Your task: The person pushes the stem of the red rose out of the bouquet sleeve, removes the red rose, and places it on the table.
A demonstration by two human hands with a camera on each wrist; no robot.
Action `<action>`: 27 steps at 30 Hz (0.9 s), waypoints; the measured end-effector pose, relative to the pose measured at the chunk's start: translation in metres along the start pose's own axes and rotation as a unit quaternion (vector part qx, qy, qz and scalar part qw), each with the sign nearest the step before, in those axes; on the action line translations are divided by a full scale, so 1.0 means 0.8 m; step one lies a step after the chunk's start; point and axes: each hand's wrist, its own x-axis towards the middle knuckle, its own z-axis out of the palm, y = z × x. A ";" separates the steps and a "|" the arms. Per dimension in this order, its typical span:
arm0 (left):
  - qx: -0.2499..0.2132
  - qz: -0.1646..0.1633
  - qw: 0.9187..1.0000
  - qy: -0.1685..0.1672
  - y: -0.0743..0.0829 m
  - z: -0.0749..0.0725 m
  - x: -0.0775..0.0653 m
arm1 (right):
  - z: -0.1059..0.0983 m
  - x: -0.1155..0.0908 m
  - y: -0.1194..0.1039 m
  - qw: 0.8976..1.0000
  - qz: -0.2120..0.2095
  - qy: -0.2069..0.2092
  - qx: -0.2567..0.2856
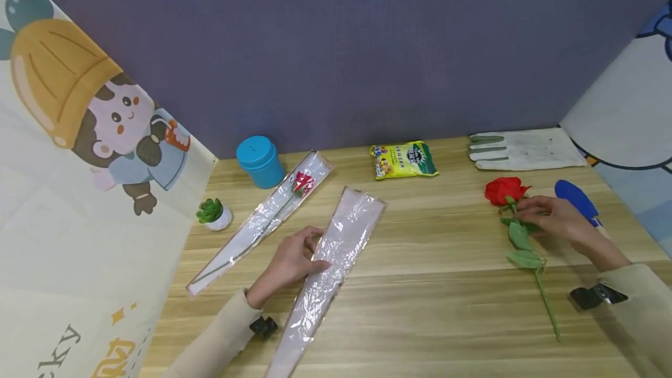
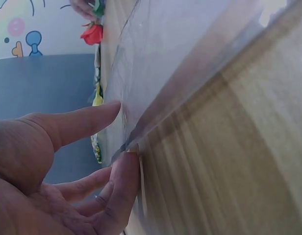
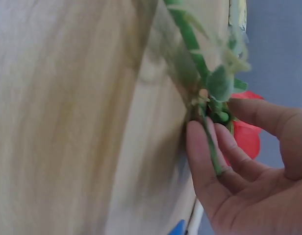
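A long, tapering clear plastic flower sleeve lies slantwise on the table. My left hand pinches its left edge, thumb on top and fingertips at the edge. Over on the right, a red rose with green leaves has its stem pointing toward the front. The right hand holds the stem just under the bloom, between thumb and fingers. Left of my left hand lies a second sleeve with another red rose inside.
Along the back stand a blue lidded canister, a yellow-green packet and a white glove. A small potted succulent is at the left. Beside the right hand lies a blue-headed tool. Walls border the wooden table.
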 end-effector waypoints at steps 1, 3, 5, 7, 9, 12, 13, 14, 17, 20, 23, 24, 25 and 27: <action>0.002 0.000 1.000 0.001 -0.001 -0.001 0.000 | -0.002 -0.002 -0.001 1.000 -0.002 0.005 -0.014; 0.005 -0.001 1.000 0.003 -0.001 -0.003 -0.001 | -0.006 -0.005 -0.004 0.999 -0.010 0.012 -0.042; 0.001 -0.003 1.000 0.001 -0.001 -0.006 -0.003 | -0.010 -0.009 -0.008 0.997 -0.018 0.022 -0.068; -0.009 -0.007 1.000 -0.005 0.000 -0.009 -0.004 | -0.015 -0.013 -0.012 0.994 -0.025 0.034 -0.097; -0.021 -0.009 1.000 -0.009 0.001 -0.011 -0.005 | -0.020 -0.016 -0.019 0.991 -0.033 0.050 -0.118; -0.035 -0.010 0.999 -0.023 0.004 -0.011 -0.006 | -0.026 -0.019 -0.032 0.986 -0.036 0.075 -0.147; -0.039 -0.009 0.999 -0.028 0.005 -0.011 -0.006 | -0.026 -0.020 -0.038 0.985 -0.037 0.080 -0.149; -0.039 -0.004 0.999 -0.032 0.006 -0.010 -0.007 | -0.027 -0.020 -0.043 0.984 -0.041 0.087 -0.153; -0.041 0.001 0.998 -0.045 0.010 -0.008 -0.008 | -0.026 -0.021 -0.063 0.982 -0.049 0.088 -0.160; -0.044 0.002 0.998 -0.053 0.014 -0.004 -0.008 | -0.024 -0.021 -0.085 0.980 -0.068 0.091 -0.165; -0.043 0.009 0.997 -0.059 0.019 -0.001 -0.008 | -0.016 -0.020 -0.108 0.978 -0.088 0.103 -0.160; -0.042 0.009 0.997 -0.060 0.020 0.000 -0.008 | -0.013 -0.018 -0.116 0.977 -0.097 0.108 -0.157; -0.041 0.009 0.997 -0.061 0.022 0.001 -0.007 | -0.008 -0.017 -0.124 0.975 -0.109 0.116 -0.156; -0.034 0.012 0.997 -0.061 0.023 0.002 -0.006 | 0.001 -0.014 -0.140 0.974 -0.124 0.120 -0.148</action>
